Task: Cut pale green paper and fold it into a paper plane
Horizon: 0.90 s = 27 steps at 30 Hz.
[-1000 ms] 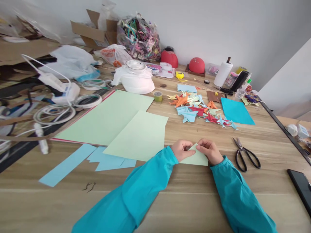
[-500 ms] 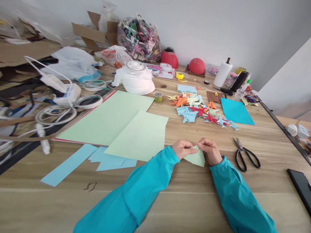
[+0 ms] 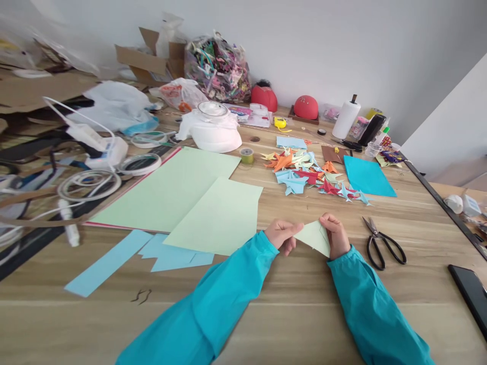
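Observation:
Both my hands hold a small pale green folded paper (image 3: 314,236) just above the wooden table (image 3: 289,304). My left hand (image 3: 280,235) pinches its left corner with fingers closed. My right hand (image 3: 335,234) grips its right edge, fingers curled behind the paper. The paper forms a triangle tilted up toward me. Both arms wear teal sleeves.
Two large pale green sheets (image 3: 198,200) and light blue paper strips (image 3: 144,253) lie to the left. A heap of folded paper figures (image 3: 308,172) and a teal sheet (image 3: 368,176) sit beyond my hands. Black scissors (image 3: 382,243) lie at the right, a dark phone (image 3: 470,294) further right.
The green paper went from lying flat on the table to being lifted and folded into a triangle between my hands; my hands moved slightly apart.

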Available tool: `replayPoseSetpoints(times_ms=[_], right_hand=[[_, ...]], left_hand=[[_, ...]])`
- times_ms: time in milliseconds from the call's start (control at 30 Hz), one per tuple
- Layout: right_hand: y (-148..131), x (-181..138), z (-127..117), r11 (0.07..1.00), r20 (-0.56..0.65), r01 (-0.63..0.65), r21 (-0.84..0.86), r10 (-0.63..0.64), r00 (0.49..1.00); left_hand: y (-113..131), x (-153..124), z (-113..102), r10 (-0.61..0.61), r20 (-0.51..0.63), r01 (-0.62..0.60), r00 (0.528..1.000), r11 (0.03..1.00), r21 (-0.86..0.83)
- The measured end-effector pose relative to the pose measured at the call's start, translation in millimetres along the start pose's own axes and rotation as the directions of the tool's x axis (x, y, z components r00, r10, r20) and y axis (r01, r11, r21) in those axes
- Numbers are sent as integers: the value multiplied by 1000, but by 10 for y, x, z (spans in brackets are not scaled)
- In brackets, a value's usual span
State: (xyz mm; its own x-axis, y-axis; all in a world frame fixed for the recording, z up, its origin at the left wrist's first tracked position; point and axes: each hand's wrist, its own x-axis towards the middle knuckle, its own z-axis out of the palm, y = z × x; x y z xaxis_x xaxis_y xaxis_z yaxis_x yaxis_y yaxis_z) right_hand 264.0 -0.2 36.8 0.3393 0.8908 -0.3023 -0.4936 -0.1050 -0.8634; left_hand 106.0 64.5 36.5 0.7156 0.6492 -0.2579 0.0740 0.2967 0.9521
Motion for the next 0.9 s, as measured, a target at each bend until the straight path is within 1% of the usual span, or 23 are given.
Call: replayPoseSetpoints(times_ms=[67, 100, 200, 300, 367, 400, 467, 533, 600, 700, 833, 900], right_hand=[[-9, -8, -9, 999, 26, -7, -43, 8, 1000], [-10, -17, -7, 996, 60, -11, -86, 16, 998], [4, -53, 23, 975, 189, 16, -220, 27, 982], [31, -78, 55, 965, 240, 59, -257, 5, 971], [45, -80, 61, 965, 238, 69, -252, -7, 971], [50, -77, 58, 967, 235, 73, -245, -14, 972], [61, -64, 46, 972, 228, 74, -225, -22, 973], [72, -44, 31, 979, 210, 70, -192, -28, 977], [87, -22, 17, 985, 184, 76, -157, -46, 982], [108, 0, 4, 984, 154, 106, -146, -83, 985], [123, 8, -6, 973, 129, 139, -186, -116, 985], [125, 8, -9, 965, 124, 159, -210, -135, 983]], left_hand=[[-16, 17, -1, 19, -7, -20, 1000, 996, -83], [-20, 23, 2, 38, -11, -39, 999, 994, -101], [-15, 24, 22, 87, -16, -87, 996, 996, -30], [-3, 11, 42, 94, 14, -94, 996, 995, 17], [-8, 13, 40, 106, 10, -106, 994, 994, 1], [-18, 20, 34, 122, -13, -122, 992, 992, -10], [-48, 46, 16, 152, -90, -156, 984, 987, -41], [-82, 78, -2, 157, -166, -174, 974, 980, -98], [-104, 103, -11, 157, -210, -189, 965, 971, -144], [-95, 112, -7, 184, -208, -216, 961, 965, -145], [-49, 92, 10, 203, -194, -240, 960, 952, -188], [-43, 83, 15, 207, -176, -237, 962, 956, -175]])
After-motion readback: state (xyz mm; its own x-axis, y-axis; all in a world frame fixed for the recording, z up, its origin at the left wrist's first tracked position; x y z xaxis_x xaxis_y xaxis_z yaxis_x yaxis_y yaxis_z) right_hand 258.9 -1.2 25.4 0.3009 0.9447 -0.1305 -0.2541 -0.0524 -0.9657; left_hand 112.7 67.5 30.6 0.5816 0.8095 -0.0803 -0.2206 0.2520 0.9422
